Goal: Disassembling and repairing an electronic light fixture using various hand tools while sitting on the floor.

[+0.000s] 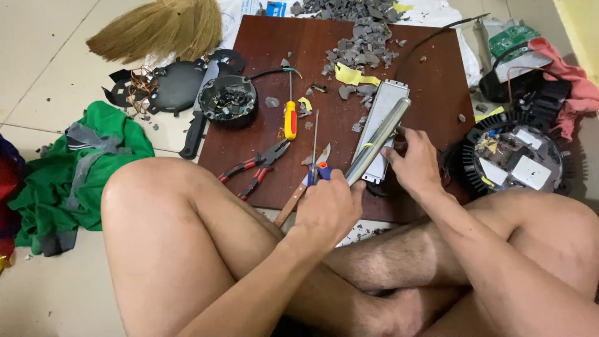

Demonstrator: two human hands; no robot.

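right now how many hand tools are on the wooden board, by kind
Screwdrivers: 2, a yellow and red screwdriver and a blue-handled screwdriver by the left hand
Pliers: 1, red and black pliers
Knives: 1, a wooden-handled knife
Total: 4

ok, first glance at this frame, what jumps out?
Both hands at the centre: the left hand grips the near end of a long silvery metal casing that slants across the dark wooden board, and the right hand presses on its side. A heap of grey broken fragments lies at the board's far edge. Left of the hands lie red-handled pliers and a yellow-handled screwdriver.
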